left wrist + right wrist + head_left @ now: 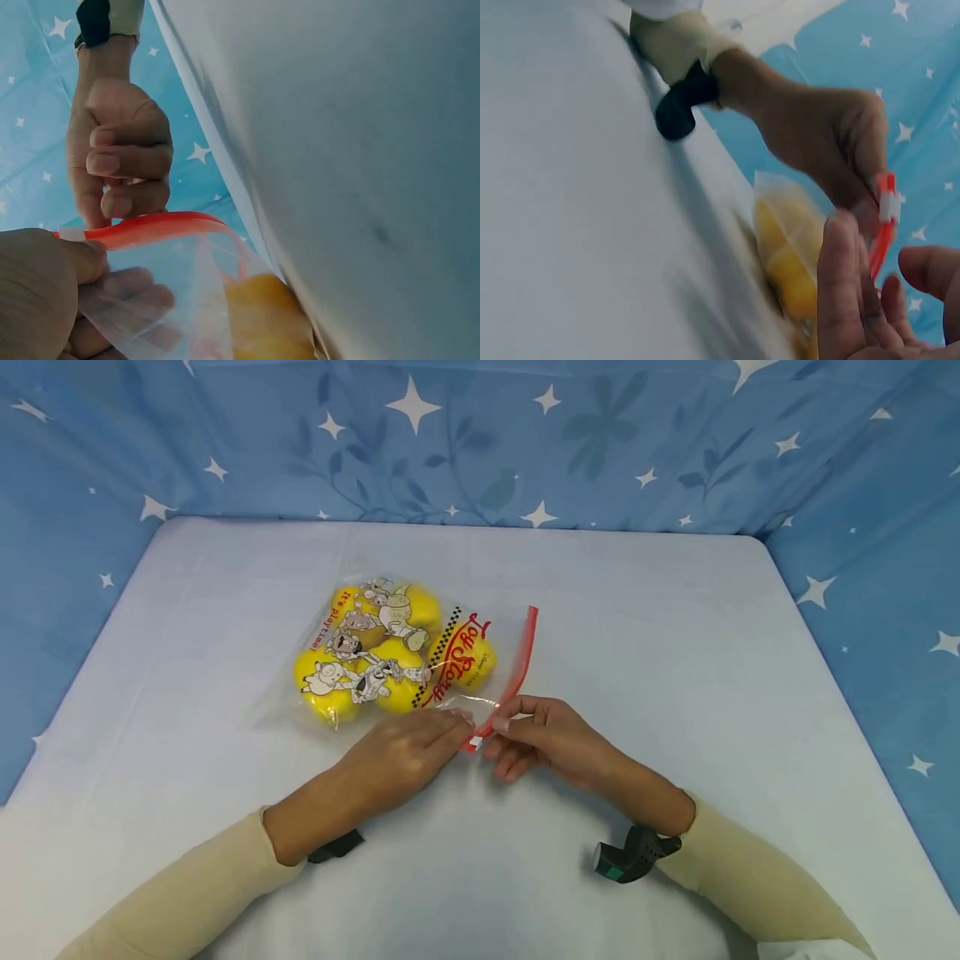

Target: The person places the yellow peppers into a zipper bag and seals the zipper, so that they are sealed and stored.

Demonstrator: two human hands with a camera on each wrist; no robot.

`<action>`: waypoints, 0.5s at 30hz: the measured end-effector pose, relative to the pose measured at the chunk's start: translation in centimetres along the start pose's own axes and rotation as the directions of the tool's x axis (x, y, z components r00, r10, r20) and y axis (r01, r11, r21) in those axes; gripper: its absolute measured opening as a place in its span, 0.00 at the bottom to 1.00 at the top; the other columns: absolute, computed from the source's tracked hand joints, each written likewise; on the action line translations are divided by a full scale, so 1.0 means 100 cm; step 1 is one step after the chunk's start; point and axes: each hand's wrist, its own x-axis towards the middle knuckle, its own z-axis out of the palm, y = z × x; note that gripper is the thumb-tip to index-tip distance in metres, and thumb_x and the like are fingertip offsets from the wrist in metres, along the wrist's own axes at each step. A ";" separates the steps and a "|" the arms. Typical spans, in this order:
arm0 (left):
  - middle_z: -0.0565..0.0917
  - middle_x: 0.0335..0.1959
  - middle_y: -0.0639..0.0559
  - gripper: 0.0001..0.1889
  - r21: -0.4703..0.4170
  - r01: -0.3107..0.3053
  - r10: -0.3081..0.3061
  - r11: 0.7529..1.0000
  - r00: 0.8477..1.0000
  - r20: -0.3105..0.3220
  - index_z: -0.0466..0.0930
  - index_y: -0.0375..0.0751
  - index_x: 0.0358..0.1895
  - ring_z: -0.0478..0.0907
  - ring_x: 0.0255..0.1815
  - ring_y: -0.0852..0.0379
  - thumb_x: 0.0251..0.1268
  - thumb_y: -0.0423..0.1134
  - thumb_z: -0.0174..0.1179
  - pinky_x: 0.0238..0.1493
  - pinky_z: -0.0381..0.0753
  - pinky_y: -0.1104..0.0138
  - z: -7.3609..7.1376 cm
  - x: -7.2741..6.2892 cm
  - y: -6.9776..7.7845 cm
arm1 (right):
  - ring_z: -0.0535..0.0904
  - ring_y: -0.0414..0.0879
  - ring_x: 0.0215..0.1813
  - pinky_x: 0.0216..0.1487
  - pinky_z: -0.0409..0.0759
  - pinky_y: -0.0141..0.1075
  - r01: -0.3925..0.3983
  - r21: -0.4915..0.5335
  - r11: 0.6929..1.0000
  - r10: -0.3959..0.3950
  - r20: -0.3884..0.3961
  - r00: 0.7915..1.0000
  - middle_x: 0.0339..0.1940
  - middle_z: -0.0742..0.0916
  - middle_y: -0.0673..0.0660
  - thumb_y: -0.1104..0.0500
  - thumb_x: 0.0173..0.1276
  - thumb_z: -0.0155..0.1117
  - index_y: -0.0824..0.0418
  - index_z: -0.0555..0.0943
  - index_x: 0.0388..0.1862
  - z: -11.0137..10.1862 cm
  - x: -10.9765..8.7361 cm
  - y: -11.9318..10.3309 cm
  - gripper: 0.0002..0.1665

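Note:
A clear zip bag [517, 643] printed with cartoon figures lies on the white table, with several yellow rounded things [393, 672] inside. A red zip strip [525, 652] edges its right side, and a white slider [476, 742] sits at the near corner. My left hand [408, 752] pinches that corner, its thumb [88, 259] on the plastic just below the strip. Close by the slider is my right hand [555, 739], its fingertips right at the strip. In the right wrist view its thumb [930, 270] stands apart from its fingers [840, 277], with the strip between them.
The white table [675, 652] is bordered by blue curtains [480, 443] with white stars at the back and sides. Each wrist wears a dark camera, such as the right one [633, 856], below the beige sleeve [757, 868].

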 end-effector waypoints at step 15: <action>0.85 0.46 0.38 0.17 0.208 -0.078 0.033 0.975 0.977 0.212 0.81 0.28 0.49 0.83 0.49 0.44 0.58 0.33 0.68 0.51 0.80 0.55 -0.001 0.005 0.018 | 0.81 0.43 0.21 0.23 0.80 0.32 -0.155 0.146 0.977 0.163 -0.043 0.986 0.29 0.86 0.56 0.57 0.74 0.55 0.68 0.69 0.47 0.026 -0.017 0.012 0.14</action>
